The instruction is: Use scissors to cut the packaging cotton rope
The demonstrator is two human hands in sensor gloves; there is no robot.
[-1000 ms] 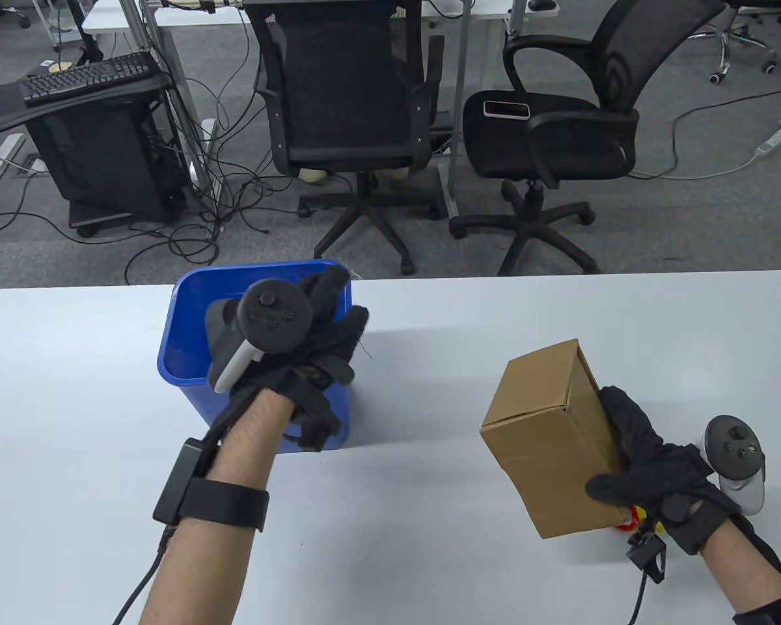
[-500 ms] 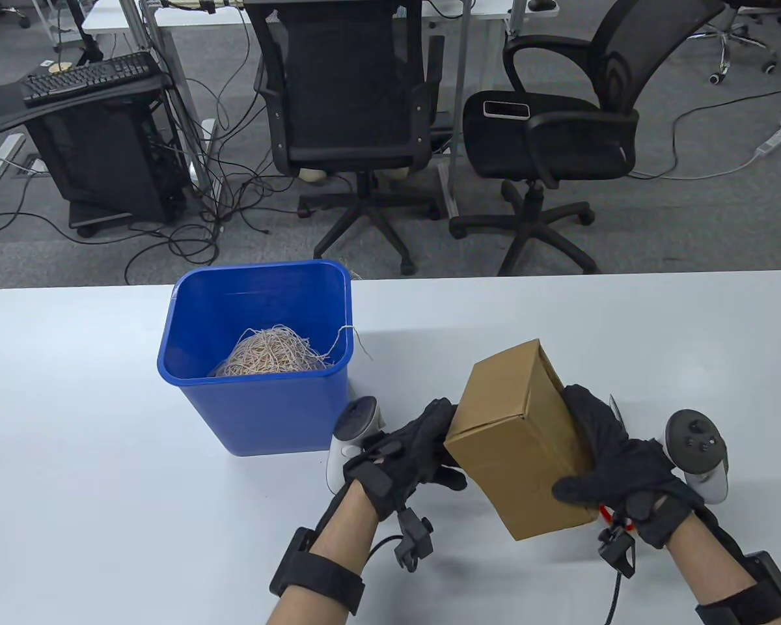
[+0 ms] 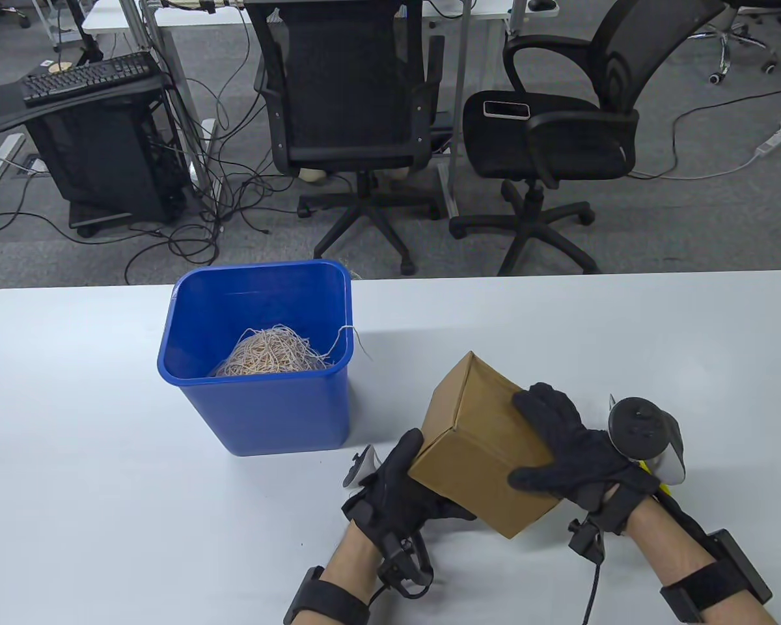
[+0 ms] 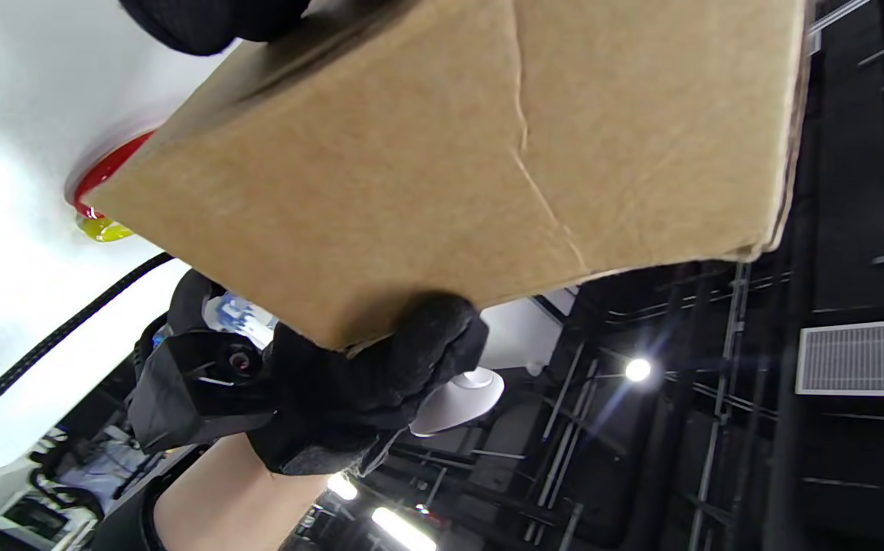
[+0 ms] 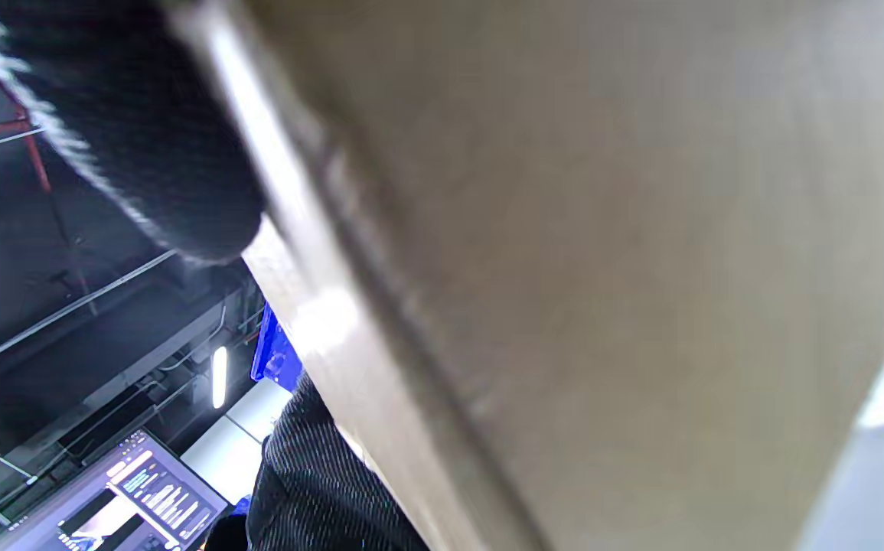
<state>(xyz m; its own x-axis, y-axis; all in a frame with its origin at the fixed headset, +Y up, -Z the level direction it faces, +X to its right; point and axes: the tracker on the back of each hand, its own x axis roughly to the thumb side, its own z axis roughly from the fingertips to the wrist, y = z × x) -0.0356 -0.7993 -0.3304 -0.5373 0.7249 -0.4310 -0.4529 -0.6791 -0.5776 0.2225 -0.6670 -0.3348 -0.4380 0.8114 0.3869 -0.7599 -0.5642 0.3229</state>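
A brown cardboard box [image 3: 478,443] is held tilted above the table near the front. My left hand [image 3: 407,485] grips its lower left side. My right hand [image 3: 560,446] grips its top right side. No rope shows on the box. A tangle of cotton rope [image 3: 270,355] lies in the blue bin [image 3: 189,345], with one strand over the rim. The scissors [image 3: 658,487] lie on the table under my right hand, mostly hidden. Their red and yellow handles [image 4: 105,184] show below the box [image 4: 487,153] in the left wrist view.
The blue bin stands left of the box, close to my left hand. Two office chairs [image 3: 358,111] stand beyond the table's far edge [image 3: 560,273]. The right wrist view is filled by the box [image 5: 602,268], with a bit of the bin [image 5: 273,356] behind.
My left hand left the bin and came down to grip the box. Both hands have shifted the box left and tilted it. The rope in the bin is now uncovered.
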